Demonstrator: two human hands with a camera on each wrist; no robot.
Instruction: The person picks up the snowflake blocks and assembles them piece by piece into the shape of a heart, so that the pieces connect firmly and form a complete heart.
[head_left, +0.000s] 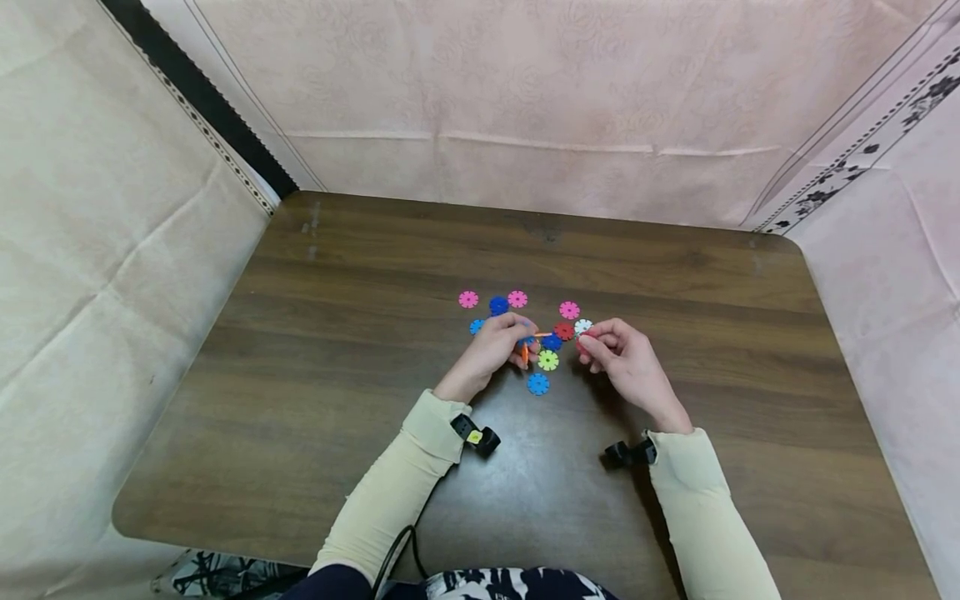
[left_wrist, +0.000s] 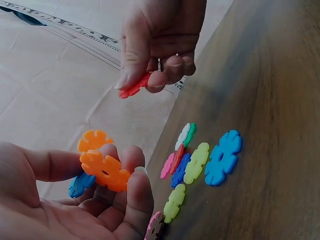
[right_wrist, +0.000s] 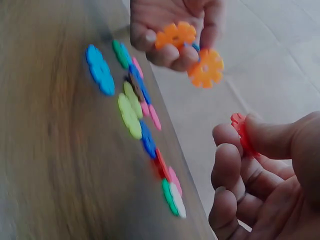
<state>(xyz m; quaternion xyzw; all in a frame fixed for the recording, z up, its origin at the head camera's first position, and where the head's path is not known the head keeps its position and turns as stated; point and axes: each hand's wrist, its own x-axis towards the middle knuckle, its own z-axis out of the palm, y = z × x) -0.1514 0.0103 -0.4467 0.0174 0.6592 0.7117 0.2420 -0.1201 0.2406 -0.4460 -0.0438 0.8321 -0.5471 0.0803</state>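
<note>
My left hand (head_left: 489, 348) grips a small cluster of plastic snowflake discs. In the left wrist view the cluster shows two orange discs (left_wrist: 106, 171) and a blue disc (left_wrist: 81, 184) between or behind them; the fingers hide part of how they join. To the right, my right hand (head_left: 632, 371) pinches a single red snowflake disc (right_wrist: 243, 134) between thumb and forefinger. The red disc is raised off the table and apart from the cluster. Loose discs lie beneath and beyond both hands.
On the brown wooden table (head_left: 360, 275) lie several flat discs, among them a light-blue disc (head_left: 537, 383), a yellow-green one (head_left: 548, 360), a red one (head_left: 564, 331) and a pink one (head_left: 468, 299). Pale cloth (head_left: 487, 100) hangs behind the table.
</note>
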